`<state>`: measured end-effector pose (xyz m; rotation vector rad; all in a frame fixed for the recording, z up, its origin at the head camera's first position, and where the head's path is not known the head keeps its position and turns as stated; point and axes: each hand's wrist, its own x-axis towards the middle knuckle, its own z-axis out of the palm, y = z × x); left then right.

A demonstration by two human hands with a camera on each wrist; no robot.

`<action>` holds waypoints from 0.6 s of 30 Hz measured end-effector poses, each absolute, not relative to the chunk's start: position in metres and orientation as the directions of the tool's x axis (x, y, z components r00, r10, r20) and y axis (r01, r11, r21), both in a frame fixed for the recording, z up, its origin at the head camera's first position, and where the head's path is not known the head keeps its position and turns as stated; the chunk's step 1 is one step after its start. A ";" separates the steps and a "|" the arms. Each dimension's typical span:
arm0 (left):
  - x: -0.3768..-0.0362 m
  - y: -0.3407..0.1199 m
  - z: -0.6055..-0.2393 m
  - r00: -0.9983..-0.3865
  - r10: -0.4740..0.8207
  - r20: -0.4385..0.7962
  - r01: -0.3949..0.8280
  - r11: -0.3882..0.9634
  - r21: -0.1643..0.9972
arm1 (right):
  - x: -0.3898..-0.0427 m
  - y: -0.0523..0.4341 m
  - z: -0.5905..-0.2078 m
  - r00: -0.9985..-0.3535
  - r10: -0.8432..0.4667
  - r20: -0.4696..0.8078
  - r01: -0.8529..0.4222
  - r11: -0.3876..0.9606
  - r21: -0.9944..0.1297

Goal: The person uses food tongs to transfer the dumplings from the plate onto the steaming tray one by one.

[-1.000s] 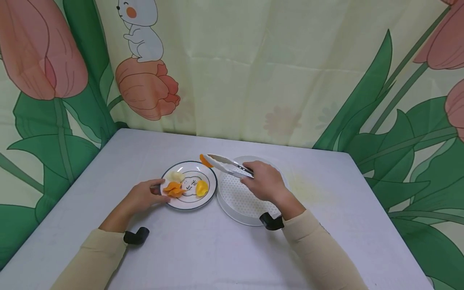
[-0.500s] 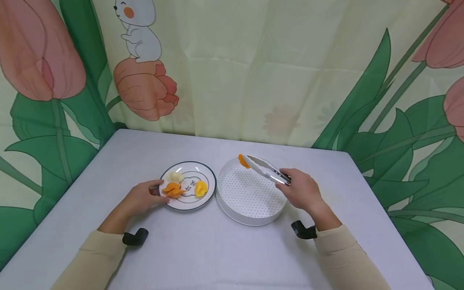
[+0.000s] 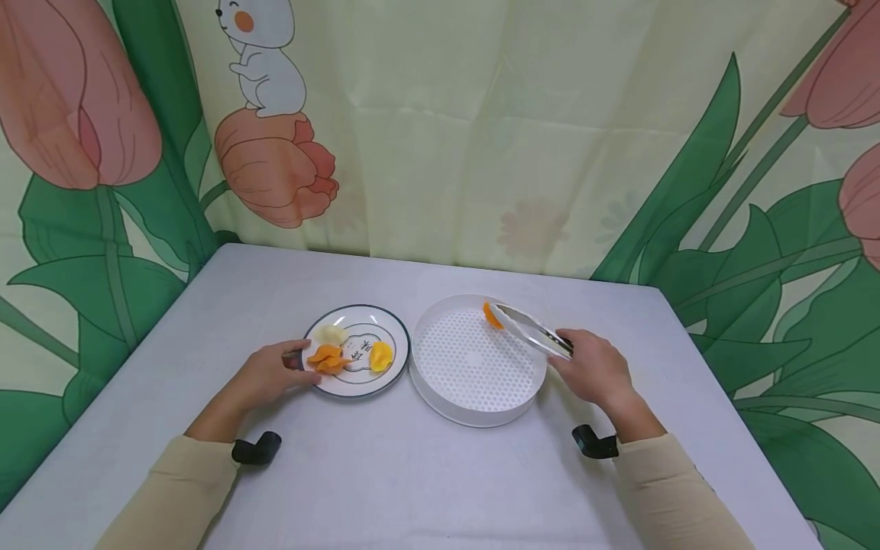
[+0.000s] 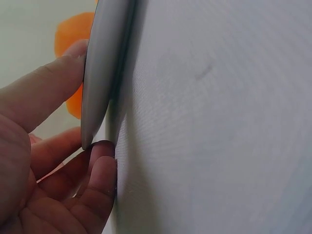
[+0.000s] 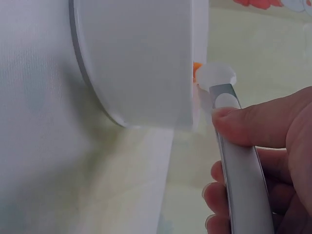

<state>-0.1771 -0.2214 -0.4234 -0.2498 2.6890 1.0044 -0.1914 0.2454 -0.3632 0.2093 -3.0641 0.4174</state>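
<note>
Your right hand grips a pair of tongs by the handle end, thumb and fingers curled around the metal arms, as the right wrist view also shows. The tongs slant up and to the left from your hand, and their white tips pinch an orange piece of food. That piece hangs over the far right part of the white perforated tray, just inside its rim; you cannot tell from these views whether it touches the tray floor. The tray sits on the tabletop a little right of centre, and your right hand hovers at its right edge.

Your left hand rests at the near left edge of the round plate, which has a dark rim. The left wrist view shows your thumb lying over the rim and a fingertip tucked under it, so the hand lightly pinches the plate's edge. On the plate lie a pale piece at the far left, overlapping orange slices just beside your fingertips, and a yellow piece toward the right. The plate stands just beside the tray, nearly touching it.

Behind the tabletop hangs a cloth backdrop printed with tulips, green leaves and a cartoon rabbit.
</note>
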 end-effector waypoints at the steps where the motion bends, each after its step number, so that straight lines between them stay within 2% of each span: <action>1: -0.177 -0.221 -0.423 -0.952 -0.070 -0.299 -0.248 0.747 0.617 | -0.191 0.246 -0.363 -0.991 -0.125 0.054 -0.135 0.956 -0.259; 11: -0.177 -0.221 -0.423 -0.954 -0.069 -0.293 -0.244 0.748 0.617 | -0.192 0.248 -0.360 -0.995 -0.097 0.004 -0.095 0.963 -0.252; 18: -0.177 -0.222 -0.423 -0.956 -0.067 -0.287 -0.239 0.745 0.622 | -0.190 0.240 -0.355 -0.993 -0.109 0.051 -0.119 0.953 -0.278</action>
